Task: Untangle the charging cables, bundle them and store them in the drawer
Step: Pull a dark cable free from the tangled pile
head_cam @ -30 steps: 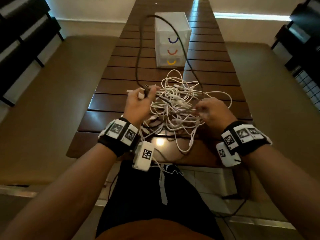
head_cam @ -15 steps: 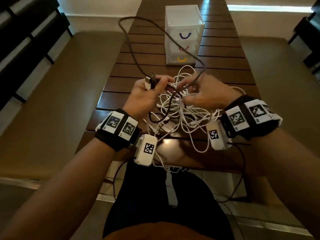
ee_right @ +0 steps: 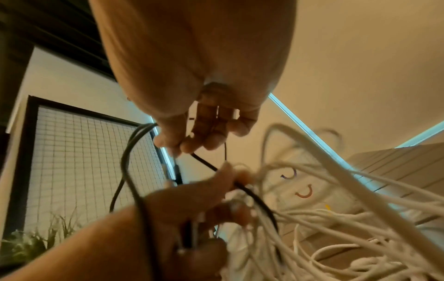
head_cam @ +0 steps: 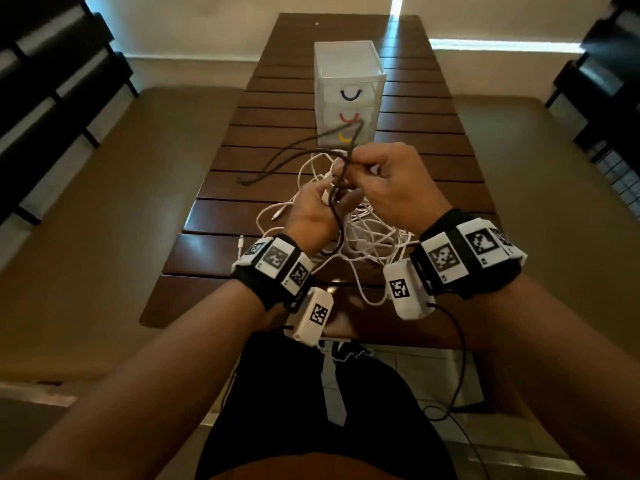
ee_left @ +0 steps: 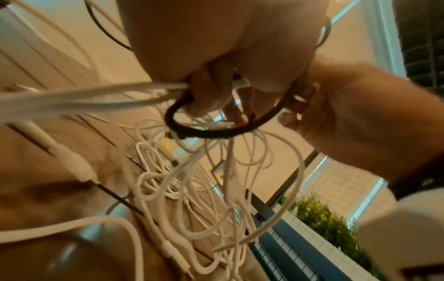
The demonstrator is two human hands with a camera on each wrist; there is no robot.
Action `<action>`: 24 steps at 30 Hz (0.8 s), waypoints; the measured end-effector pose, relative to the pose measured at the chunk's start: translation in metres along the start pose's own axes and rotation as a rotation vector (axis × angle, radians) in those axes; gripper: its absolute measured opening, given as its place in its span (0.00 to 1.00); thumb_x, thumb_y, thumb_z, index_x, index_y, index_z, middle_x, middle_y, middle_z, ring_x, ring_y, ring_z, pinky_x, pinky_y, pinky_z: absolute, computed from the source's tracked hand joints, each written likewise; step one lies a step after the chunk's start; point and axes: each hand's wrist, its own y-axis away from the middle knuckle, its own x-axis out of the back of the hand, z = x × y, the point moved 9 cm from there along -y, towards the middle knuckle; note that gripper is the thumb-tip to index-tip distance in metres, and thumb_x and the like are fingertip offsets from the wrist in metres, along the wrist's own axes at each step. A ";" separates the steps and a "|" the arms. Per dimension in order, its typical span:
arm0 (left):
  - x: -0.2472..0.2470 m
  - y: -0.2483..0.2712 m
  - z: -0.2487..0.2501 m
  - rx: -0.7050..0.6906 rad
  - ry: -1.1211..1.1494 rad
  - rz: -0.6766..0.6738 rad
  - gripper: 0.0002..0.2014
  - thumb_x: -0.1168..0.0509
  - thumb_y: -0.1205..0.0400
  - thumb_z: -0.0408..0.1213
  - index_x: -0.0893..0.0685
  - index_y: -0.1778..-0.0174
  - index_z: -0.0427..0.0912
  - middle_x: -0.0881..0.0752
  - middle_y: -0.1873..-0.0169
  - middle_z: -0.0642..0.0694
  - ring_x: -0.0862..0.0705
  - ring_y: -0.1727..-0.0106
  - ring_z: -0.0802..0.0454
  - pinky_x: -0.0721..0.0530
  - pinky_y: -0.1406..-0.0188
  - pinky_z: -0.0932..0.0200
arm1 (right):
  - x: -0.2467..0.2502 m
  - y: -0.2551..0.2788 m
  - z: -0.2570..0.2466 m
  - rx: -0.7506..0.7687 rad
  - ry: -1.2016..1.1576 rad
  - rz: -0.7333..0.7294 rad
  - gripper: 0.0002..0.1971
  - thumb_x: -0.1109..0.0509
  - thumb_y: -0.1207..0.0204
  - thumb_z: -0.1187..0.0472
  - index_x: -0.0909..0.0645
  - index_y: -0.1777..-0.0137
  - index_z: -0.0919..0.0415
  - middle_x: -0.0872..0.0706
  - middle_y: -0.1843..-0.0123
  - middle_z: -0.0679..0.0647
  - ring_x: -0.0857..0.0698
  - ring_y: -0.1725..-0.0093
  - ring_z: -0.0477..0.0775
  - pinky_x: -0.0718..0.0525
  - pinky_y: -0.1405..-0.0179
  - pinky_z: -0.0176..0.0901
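White cables (head_cam: 367, 233) lie tangled on the wooden surface (head_cam: 221, 216) nearest the person, partly lifted. Just above them, the left hand (head_cam: 313, 213) grips white strands and a black cable (head_cam: 337, 216); the right hand (head_cam: 391, 181) pinches that black cable higher up. Beyond stands a drawer unit (head_cam: 348, 95), drawers closed.

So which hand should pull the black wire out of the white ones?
Probably the right hand: it pinches the black cable above the white tangle and looks free to lift away. The left hand grips black cable and white strands together, steadying them.
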 end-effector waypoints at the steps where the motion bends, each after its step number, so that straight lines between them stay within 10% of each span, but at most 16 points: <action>1: -0.004 0.000 0.002 -0.002 -0.033 -0.002 0.11 0.28 0.23 0.35 0.15 0.69 0.55 0.15 0.75 0.60 0.19 0.70 0.65 0.22 0.66 0.64 | 0.004 0.001 -0.005 0.021 -0.041 0.027 0.06 0.30 0.22 0.63 0.11 0.54 0.59 0.10 0.58 0.51 0.12 0.56 0.47 0.15 0.55 0.38; 5: -0.006 0.000 0.008 -0.044 -0.120 -0.017 0.11 0.31 0.21 0.38 0.18 0.69 0.55 0.17 0.75 0.58 0.20 0.70 0.63 0.23 0.67 0.61 | 0.011 0.009 -0.009 0.034 -0.149 0.054 0.08 0.28 0.22 0.64 0.14 0.45 0.61 0.13 0.57 0.50 0.15 0.58 0.41 0.20 0.57 0.31; 9: -0.004 -0.002 0.012 -0.027 -0.107 -0.070 0.09 0.36 0.18 0.35 0.14 0.60 0.36 0.14 0.67 0.43 0.16 0.65 0.57 0.18 0.63 0.60 | 0.003 0.022 0.037 -0.218 0.058 -0.136 0.32 0.25 0.25 0.53 0.32 0.23 0.47 0.22 0.41 0.45 0.23 0.43 0.38 0.26 0.48 0.27; 12: 0.006 -0.003 0.015 -0.002 -0.021 -0.039 0.11 0.37 0.15 0.39 0.12 0.59 0.42 0.14 0.65 0.46 0.15 0.63 0.55 0.18 0.60 0.59 | -0.018 0.038 0.072 -0.286 0.131 -0.380 0.12 0.27 0.23 0.53 0.18 0.40 0.46 0.14 0.48 0.43 0.18 0.53 0.31 0.24 0.52 0.32; 16: 0.028 0.000 0.022 0.087 0.130 0.004 0.13 0.39 0.13 0.41 0.15 0.61 0.44 0.17 0.66 0.45 0.21 0.75 0.55 0.26 0.72 0.69 | -0.007 0.050 0.131 -0.485 0.115 -0.245 0.11 0.31 0.20 0.54 0.12 0.56 0.60 0.09 0.58 0.58 0.10 0.55 0.58 0.13 0.51 0.59; 19: 0.059 0.004 0.024 0.200 0.181 0.107 0.13 0.43 0.12 0.40 0.19 0.59 0.43 0.18 0.67 0.47 0.33 0.87 0.64 0.37 0.89 0.70 | 0.012 0.060 0.158 -0.641 0.101 -0.142 0.13 0.30 0.20 0.55 0.12 0.53 0.67 0.10 0.57 0.63 0.10 0.52 0.65 0.14 0.51 0.54; 24: 0.074 0.005 0.027 0.192 0.053 0.022 0.13 0.43 0.12 0.40 0.17 0.60 0.46 0.15 0.69 0.52 0.38 0.85 0.62 0.42 0.88 0.69 | 0.038 0.049 0.140 -0.590 0.347 0.003 0.38 0.19 0.33 0.52 0.30 0.23 0.53 0.24 0.34 0.59 0.22 0.36 0.57 0.22 0.34 0.50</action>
